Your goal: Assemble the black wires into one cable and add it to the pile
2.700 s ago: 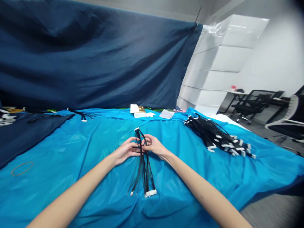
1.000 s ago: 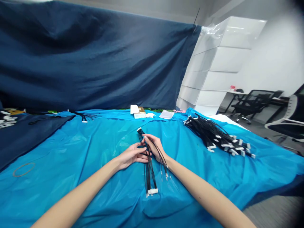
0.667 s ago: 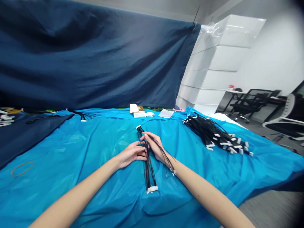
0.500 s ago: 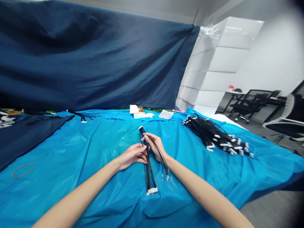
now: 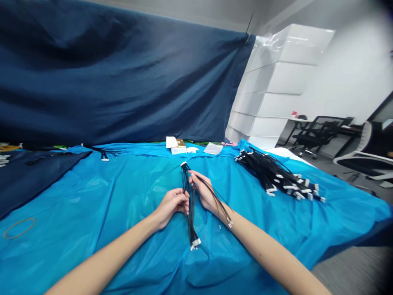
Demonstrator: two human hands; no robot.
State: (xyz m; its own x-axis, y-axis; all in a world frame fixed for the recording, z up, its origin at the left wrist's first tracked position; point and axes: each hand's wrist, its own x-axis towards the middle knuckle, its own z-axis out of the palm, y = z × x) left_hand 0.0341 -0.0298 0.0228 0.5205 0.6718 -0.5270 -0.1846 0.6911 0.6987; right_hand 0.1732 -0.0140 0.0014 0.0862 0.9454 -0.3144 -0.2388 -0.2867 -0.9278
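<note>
The left hand (image 5: 172,205) has its thumb and fingers pinched on some strands of a bunch of black wires (image 5: 190,221). The right hand (image 5: 203,191) is pinched on the same bunch, a bit higher up. The two hands are close but apart, with wires between them. The bunch is in the middle, over a blue cloth (image 5: 138,250). At its far end is a small white plug (image 5: 183,164), and at its near end is a bigger white plug (image 5: 196,242) with bare wire tips beside it. Some wires go another way — they hang over the right hand and down by the wrist.

To the right is a big pile of black wires (image 5: 260,168) with lots of white ends. Far to the left lies a thin brown ring (image 5: 19,236). At the back are a small open box (image 5: 178,150) and a white paper (image 5: 213,148). Behind them hangs a dark blue curtain (image 5: 123,82) — tall white boxes (image 5: 270,94) stand to its right.
</note>
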